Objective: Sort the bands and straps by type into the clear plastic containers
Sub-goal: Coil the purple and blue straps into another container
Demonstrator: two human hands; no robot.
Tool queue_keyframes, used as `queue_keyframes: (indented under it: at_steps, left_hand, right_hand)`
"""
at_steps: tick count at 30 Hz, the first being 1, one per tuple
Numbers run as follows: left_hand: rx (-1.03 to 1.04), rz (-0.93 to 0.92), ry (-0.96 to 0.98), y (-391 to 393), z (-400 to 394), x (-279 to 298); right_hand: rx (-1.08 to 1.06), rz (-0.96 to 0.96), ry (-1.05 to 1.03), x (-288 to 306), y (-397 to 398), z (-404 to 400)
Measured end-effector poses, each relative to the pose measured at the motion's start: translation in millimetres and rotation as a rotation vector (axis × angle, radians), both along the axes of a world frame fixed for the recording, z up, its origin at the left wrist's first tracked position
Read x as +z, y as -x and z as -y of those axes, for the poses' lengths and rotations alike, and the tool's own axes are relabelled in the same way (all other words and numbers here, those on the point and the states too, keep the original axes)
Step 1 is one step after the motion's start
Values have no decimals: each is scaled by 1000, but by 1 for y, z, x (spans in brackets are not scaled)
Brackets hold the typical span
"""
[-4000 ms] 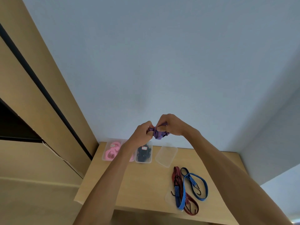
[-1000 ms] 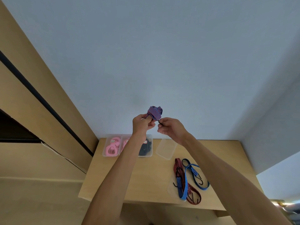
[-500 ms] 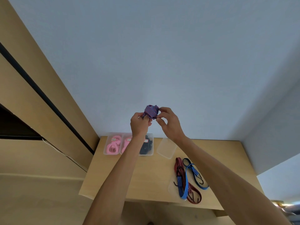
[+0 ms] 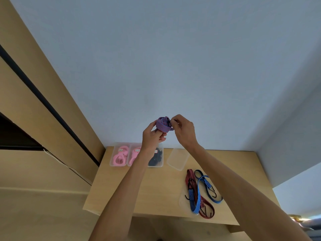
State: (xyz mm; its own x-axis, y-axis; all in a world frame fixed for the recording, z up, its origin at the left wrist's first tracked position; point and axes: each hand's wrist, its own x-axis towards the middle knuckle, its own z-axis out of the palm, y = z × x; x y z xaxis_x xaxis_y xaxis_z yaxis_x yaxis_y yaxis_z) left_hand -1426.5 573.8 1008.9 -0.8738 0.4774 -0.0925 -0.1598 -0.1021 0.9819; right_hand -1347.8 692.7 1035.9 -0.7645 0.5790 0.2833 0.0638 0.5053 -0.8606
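Up in front of the pale wall, well above the light wooden tabletop (image 4: 156, 188), both hands met around a tightly wound bundle of purple-and-red striped elastic strap (image 4: 163, 124). The left hand (image 4: 152, 136) cupped the bundle from below and behind, thumb and fingers curled round its lower side. The right hand (image 4: 184, 131) pinched the bundle's right edge between thumb and forefinger, where a small dark piece, probably a hook, showed against the strap.

Directly beneath the grip, against the table's far edge by the wall, three clear rectangular plastic containers stood side by side, touching: the left one (image 4: 119, 156) and the middle one (image 4: 134, 156) held pink looped bands, and the third (image 4: 159, 157), partly hidden by the left forearm, held dark ones. Just right of those, below the right wrist, lay an empty clear plastic container (image 4: 178, 159), slightly skewed and apart from the row.

Further down and to the right of the grip, near the table's front edge, a blue striped bungee strap (image 4: 194, 199) and a red striped bungee strap (image 4: 205, 206), both with black hooks, lay crossed over each other on a flat clear lid (image 4: 182, 202). Bare wood stretched between the containers and those straps, and across the table's left half toward its front corner. A tall tan cabinet panel (image 4: 43, 75) closed off the left side.
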Motion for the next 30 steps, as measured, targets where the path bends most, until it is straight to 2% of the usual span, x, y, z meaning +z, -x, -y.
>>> queue_keyframes:
  at_steps: [4, 7, 10, 14, 16, 18, 25, 30]
  left_hand:
    - [91, 316, -200, 1, 1, 7]
    - [218, 441, -245, 4, -2, 11]
    - [305, 340, -112, 4, -4, 11]
    - [351, -50, 186, 1, -3, 12]
    - [346, -227, 290, -3, -3, 14]
    - [343, -320, 346, -6, -4, 18]
    - [324, -319, 288, -9, 1, 23]
    - [308, -375, 274, -12, 5, 28]
  right_hand:
    - [32, -10, 151, -9, -4, 8]
    - [104, -20, 91, -18, -9, 20]
    - [135, -27, -91, -27, -13, 28]
    - [52, -109, -413, -26, -17, 29]
    - [85, -129, -472, -20, -17, 28]
    - [124, -125, -456, -13, -15, 29]
    - [113, -108, -319, 3, -4, 18]
    - [127, -107, -113, 1, -1, 15]
